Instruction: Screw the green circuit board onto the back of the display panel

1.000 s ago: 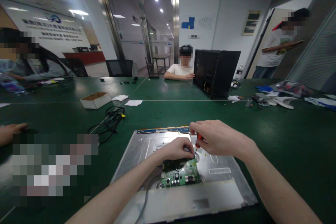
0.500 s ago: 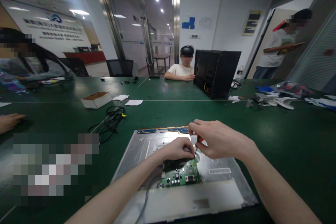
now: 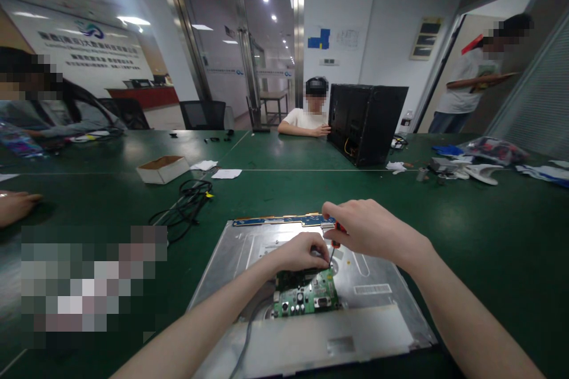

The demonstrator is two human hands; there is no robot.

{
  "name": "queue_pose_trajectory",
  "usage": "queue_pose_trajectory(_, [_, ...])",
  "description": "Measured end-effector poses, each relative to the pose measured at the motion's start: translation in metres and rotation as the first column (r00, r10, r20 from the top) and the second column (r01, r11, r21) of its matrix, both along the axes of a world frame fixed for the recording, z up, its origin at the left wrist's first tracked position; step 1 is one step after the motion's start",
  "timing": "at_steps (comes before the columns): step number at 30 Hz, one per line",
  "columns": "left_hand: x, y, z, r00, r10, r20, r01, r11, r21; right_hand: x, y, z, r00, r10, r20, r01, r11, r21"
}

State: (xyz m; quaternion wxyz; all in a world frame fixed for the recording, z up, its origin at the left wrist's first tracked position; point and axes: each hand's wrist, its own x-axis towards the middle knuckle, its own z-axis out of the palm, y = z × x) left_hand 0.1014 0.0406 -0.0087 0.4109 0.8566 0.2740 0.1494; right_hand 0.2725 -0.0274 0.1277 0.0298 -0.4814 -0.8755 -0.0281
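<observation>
A silver metal display panel [image 3: 377, 275] lies flat on the green table, with a green circuit board [image 3: 306, 299] on its lower middle. My right hand [image 3: 362, 226] grips a red-and-black screwdriver [image 3: 336, 243], whose shaft slants down to the board's upper right corner. Close to that tip, my left hand [image 3: 306, 251] has its fingers bent and pinched together over the board's top edge. Whatever lies between those fingertips is hidden. Along the panel's far edge runs a narrow blue circuit strip [image 3: 275, 221]. A grey cable [image 3: 249, 331] trails from the board's left side.
Black cables [image 3: 189, 201] lie coiled left of the panel, near an open white box [image 3: 163, 170] and papers [image 3: 226, 173]. A black computer case [image 3: 368, 124] stands across the table beside a seated person. Tools and bags [image 3: 493, 151] sit far right. Another person's hand [image 3: 18, 207] rests at left.
My right hand's fingers have shifted slightly on the screwdriver handle, showing more of it. The left hand, board and panel stay in place.
</observation>
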Motion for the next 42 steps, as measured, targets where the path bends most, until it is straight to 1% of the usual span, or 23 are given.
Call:
queue_pose_trajectory(5, [-0.0003,0.0001,-0.0009,1.000,0.009,0.016,-0.009,1.000,-0.004,0.0014,-0.0052,0.0011,0.993,0.099,-0.058,-0.101,0.994,-0.034])
queue_pose_trajectory(7, [-0.0003,-0.0002,-0.0010,1.000,0.006,0.017,-0.006,1.000,-0.007,0.0018,-0.0065,0.0011,0.991,0.114,-0.071,-0.117,0.992,-0.053])
queue_pose_trajectory(11, [-0.0003,-0.0006,-0.0004,1.000,0.004,0.014,-0.004,1.000,-0.006,0.0013,-0.0050,0.0010,0.993,0.091,-0.071,-0.097,0.992,-0.083])
queue_pose_trajectory(18, [-0.0008,-0.0015,0.0010,1.000,0.007,0.001,-0.007,1.000,0.001,-0.0004,0.0001,0.0012,1.000,-0.015,0.020,0.015,1.000,0.005])
queue_pose_trajectory(22, [-0.0005,-0.0007,0.0002,1.000,0.008,-0.001,-0.008,1.000,0.006,0.0012,-0.0003,0.0007,0.999,-0.022,0.030,0.022,1.000,0.005])
queue_pose_trajectory(24, [-0.0002,-0.0003,-0.0002,1.000,0.011,0.002,-0.011,1.000,0.008,0.0021,-0.0012,0.0007,1.000,0.003,0.015,-0.003,1.000,-0.015])
queue_pose_trajectory(28, [-0.0001,-0.0005,-0.0003,1.000,0.010,0.002,-0.010,1.000,0.009,0.0028,-0.0030,0.0005,0.992,0.109,-0.058,-0.112,0.992,-0.060])
queue_pose_trajectory(30, [-0.0003,-0.0006,-0.0003,1.000,0.006,-0.003,-0.006,1.000,0.009,0.0028,-0.0029,-0.0003,0.988,0.129,-0.082,-0.136,0.988,-0.080])
queue_pose_trajectory(34, [-0.0008,0.0004,-0.0008,1.000,0.000,-0.006,0.000,1.000,0.012,0.0027,-0.0010,-0.0017,0.991,0.107,-0.082,-0.113,0.991,-0.068])
queue_pose_trajectory(39, [-0.0008,0.0015,-0.0015,1.000,-0.010,-0.002,0.010,1.000,0.012,0.0001,0.0010,0.0000,1.000,0.012,-0.017,-0.013,1.000,-0.023])
queue_pose_trajectory(42, [-0.0009,0.0011,-0.0014,1.000,-0.007,-0.009,0.007,1.000,0.009,-0.0015,0.0010,0.0015,1.000,-0.015,0.022,0.015,1.000,-0.005])
